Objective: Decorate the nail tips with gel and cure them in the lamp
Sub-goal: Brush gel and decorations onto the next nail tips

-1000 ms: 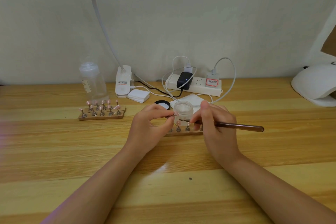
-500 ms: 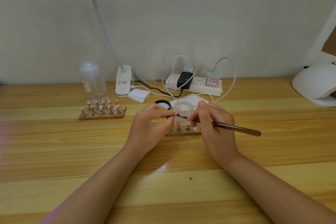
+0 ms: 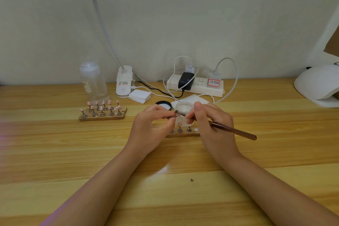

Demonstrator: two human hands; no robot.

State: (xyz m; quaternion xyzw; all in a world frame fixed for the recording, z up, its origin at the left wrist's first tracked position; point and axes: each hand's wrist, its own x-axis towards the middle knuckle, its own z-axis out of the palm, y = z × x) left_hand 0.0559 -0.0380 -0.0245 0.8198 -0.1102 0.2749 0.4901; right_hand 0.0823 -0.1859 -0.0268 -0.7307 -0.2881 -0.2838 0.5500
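1. A plain pale wall backs a wooden desk (image 3: 55, 152); at its far left stand a clear bottle (image 3: 93, 80) and, in front of it, a wooden rack of pink nail tips (image 3: 102, 111) on metal stands.
2. Farther right sit a clip lamp base (image 3: 124, 82), a stack of white pads (image 3: 140, 96), a black jar lid (image 3: 163, 105) and a power strip (image 3: 198, 85).
3. The left hand (image 3: 152, 126) pinches a single nail tip (image 3: 177, 115) between thumb and fingertips, held above a second rack (image 3: 183, 131) that lies just behind both hands.
4. The right hand (image 3: 211, 124) grips a brown brush (image 3: 223, 127) like a pen. Its tip, lower and beside the tip a second ago, has risen onto the pinched nail tip, in front of the open gel jar (image 3: 184, 107).
5. That suggests gel is being laid on now; curing is not yet begun.
6. The white curing lamp (image 3: 319, 84) waits at the far right, well apart.
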